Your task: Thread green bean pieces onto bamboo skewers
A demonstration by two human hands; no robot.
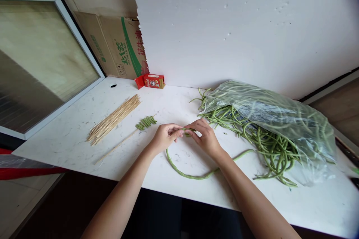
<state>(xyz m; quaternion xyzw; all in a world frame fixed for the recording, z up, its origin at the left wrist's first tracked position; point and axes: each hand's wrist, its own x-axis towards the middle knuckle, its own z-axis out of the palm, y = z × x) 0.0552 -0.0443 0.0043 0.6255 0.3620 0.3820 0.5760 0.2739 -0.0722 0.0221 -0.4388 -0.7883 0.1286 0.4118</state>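
Both hands meet near the middle of the white table, pinching one long green bean [190, 176]. My left hand [167, 137] is closed on the bean, whose length loops down and off to the right beneath my right forearm. My right hand [204, 136] grips the bean's end, with its fingers curled and a short green piece partly visible under them. Left of my hands lies a wooden skewer [117, 146] with several short bean pieces [146, 122] threaded near its far end.
A bundle of bare skewers [114, 119] lies at the left, near a framed glass panel [47, 67]. Loose long beans [277, 153] spill from a clear plastic bag [280, 104] at the right. Behind stand a small red box [153, 81] and a cardboard carton [112, 44].
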